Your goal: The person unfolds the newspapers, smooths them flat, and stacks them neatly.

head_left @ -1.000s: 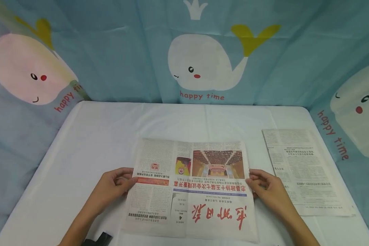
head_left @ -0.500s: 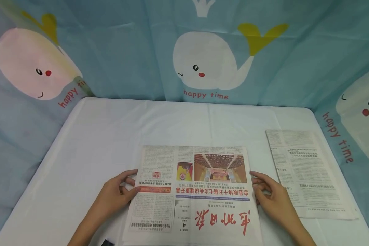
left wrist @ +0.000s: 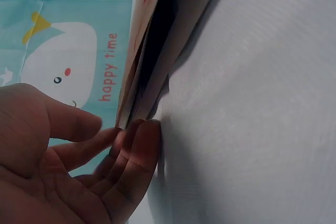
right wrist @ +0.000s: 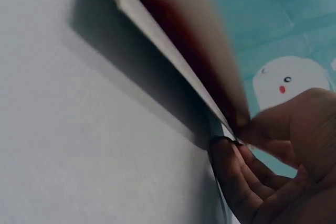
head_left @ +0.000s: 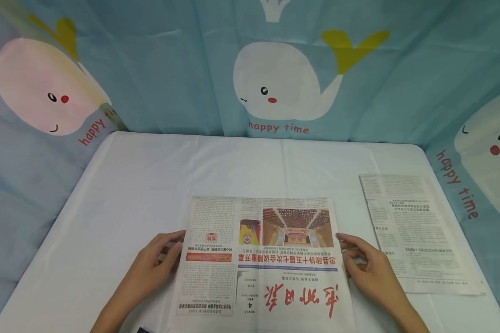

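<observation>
In the head view a folded newspaper [head_left: 291, 286] with red masthead characters and a colour photo lies at the front centre of the table, its print upside down. My left hand [head_left: 156, 261] is at its left edge. In the left wrist view this hand's fingertips touch the edge of the layered sheets, while the thumb [left wrist: 79, 124] stands away from the paper. At the opposite edge, my right hand [head_left: 364, 261] pinches the newspaper. The right wrist view shows its thumb [right wrist: 268, 124] against the paper's edge, with fingers [right wrist: 231, 166] beneath and the sheets slightly parted.
A second folded newspaper [head_left: 416, 240] lies flat at the table's right side. White cloth covers the table [head_left: 121, 194]. Behind it hangs a blue curtain [head_left: 171, 83] with whale prints. A small dark object [head_left: 143, 330] shows at the bottom edge.
The newspaper has shifted toward the front edge and lies lower in view. My left thumb has come off the page. My right thumb has drawn back to the edge. The head view has shifted slightly.
</observation>
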The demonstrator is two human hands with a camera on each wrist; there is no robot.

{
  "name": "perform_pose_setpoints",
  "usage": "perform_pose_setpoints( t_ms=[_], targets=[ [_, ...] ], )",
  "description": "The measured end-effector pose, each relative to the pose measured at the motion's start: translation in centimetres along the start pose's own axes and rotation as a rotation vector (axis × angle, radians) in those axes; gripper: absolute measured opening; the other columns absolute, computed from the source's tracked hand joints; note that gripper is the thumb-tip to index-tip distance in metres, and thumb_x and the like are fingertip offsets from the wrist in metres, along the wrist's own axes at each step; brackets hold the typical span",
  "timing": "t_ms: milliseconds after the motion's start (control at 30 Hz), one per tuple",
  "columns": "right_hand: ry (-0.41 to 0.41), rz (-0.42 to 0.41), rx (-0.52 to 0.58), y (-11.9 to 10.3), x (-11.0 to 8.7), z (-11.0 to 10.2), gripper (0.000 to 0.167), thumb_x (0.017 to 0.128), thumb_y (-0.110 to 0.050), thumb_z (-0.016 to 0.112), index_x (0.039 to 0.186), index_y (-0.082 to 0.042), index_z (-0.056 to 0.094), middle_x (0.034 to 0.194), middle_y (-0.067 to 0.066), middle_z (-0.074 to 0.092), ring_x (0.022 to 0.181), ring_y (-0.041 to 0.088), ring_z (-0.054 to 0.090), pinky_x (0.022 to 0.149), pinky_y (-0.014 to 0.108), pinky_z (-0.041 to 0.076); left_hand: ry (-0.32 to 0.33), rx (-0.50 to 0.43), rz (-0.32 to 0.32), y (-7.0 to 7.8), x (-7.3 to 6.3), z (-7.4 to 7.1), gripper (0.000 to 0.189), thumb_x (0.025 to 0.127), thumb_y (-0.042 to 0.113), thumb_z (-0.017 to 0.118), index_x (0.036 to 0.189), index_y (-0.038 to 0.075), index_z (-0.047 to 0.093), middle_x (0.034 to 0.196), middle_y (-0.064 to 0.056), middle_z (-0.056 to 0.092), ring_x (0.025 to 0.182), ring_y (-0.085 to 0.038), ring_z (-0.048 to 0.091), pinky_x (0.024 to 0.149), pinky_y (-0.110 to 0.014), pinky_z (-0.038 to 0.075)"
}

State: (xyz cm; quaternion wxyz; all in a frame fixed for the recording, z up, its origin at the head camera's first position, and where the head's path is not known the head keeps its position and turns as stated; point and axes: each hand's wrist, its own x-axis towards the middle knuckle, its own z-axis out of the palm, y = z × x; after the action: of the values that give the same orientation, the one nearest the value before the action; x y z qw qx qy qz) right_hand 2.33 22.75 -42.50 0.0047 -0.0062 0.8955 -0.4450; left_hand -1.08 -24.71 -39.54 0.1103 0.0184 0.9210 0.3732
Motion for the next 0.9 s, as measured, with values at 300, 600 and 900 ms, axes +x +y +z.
perform_pose_setpoints(
  t_ms=[300, 600, 900],
  targets=[
    [0.076, -0.296, -0.154, 1.0, 0.6, 0.2, 0.047, 0.077, 0.009, 0.085, 0.115, -0.019, 0.083, 0.134, 0.007, 0.066, 0.119, -0.007, 0.053, 0.096, 0.007, 0.042, 0.022, -0.004, 0.127, -0.7, -0.2, 0.5, 0.055, 0.1, -0.006, 0.063, 0.152, 0.011, 0.056, 0.117, -0.006, 0.074, 0.088, 0.001, 0.064, 0.07, -0.021, 0.053],
    [0.173, -0.353, -0.106, 0.8, 1.0, 0.7, 0.047, 0.075, 0.017, 0.083, 0.106, -0.018, 0.084, 0.107, 0.002, 0.079, 0.114, -0.014, 0.057, 0.103, 0.0, 0.036, 0.072, 0.069, 0.277, -1.6, -0.3, 0.6, 0.051, 0.088, -0.014, 0.073, 0.125, 0.021, 0.075, 0.118, 0.009, 0.074, 0.093, 0.003, 0.065, 0.075, -0.023, 0.058],
    [0.135, -0.369, 0.057, 0.7, 0.8, -0.5, 0.058, 0.06, 0.012, 0.094, 0.112, -0.011, 0.08, 0.12, -0.005, 0.075, 0.123, -0.005, 0.059, 0.106, 0.005, 0.038, 0.105, 0.237, 0.33, -1.3, -0.4, -0.2, 0.066, 0.077, -0.008, 0.088, 0.131, 0.029, 0.071, 0.142, 0.001, 0.06, 0.125, -0.022, 0.063, 0.092, -0.028, 0.056]
  ],
)
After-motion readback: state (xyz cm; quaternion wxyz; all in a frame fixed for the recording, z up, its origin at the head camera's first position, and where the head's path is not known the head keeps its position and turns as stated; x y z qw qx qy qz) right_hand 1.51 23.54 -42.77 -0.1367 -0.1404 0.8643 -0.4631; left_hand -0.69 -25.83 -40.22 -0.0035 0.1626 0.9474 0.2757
